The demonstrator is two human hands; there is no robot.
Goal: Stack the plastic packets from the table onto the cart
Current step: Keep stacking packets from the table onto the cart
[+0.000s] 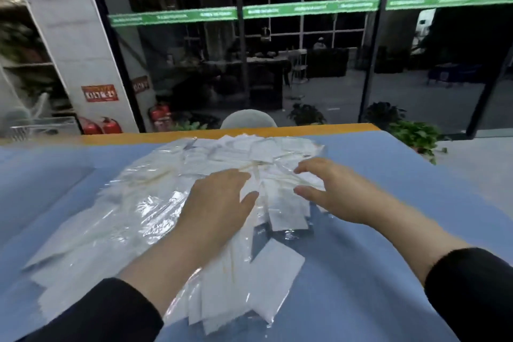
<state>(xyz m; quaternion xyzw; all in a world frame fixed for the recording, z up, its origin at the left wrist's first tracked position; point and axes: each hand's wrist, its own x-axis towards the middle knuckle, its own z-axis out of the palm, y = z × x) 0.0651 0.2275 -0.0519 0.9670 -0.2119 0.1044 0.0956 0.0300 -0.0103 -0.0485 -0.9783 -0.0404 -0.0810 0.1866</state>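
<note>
From my head camera I see the plastic packets spread in a loose, overlapping heap across the middle of the table; they are clear and white, some flat, some crumpled, and the heap runs from near the table's far edge down to just in front of me; one white packet lies at the heap's near right side, partly on bare blue surface. My left hand lies palm down on the middle of the heap, fingers straight and together, thumb stretched out to the right; it presses on the packets and grips none that I can see. My right hand hangs just beside it at the heap's right edge, fingers spread and loosely bent, thumb apart from the rest, fingertips at or touching the packets; whether it has caught one I cannot tell, though it looks wide and unclenched. Both arms wear dark sleeves. The table is blue with an orange strip along its far edge; behind that edge shows the rounded back of a pale chair; beyond it a dark glass wall with a green band; red fire extinguishers stand at the left by a pale pillar; green plants sit at the right.
</note>
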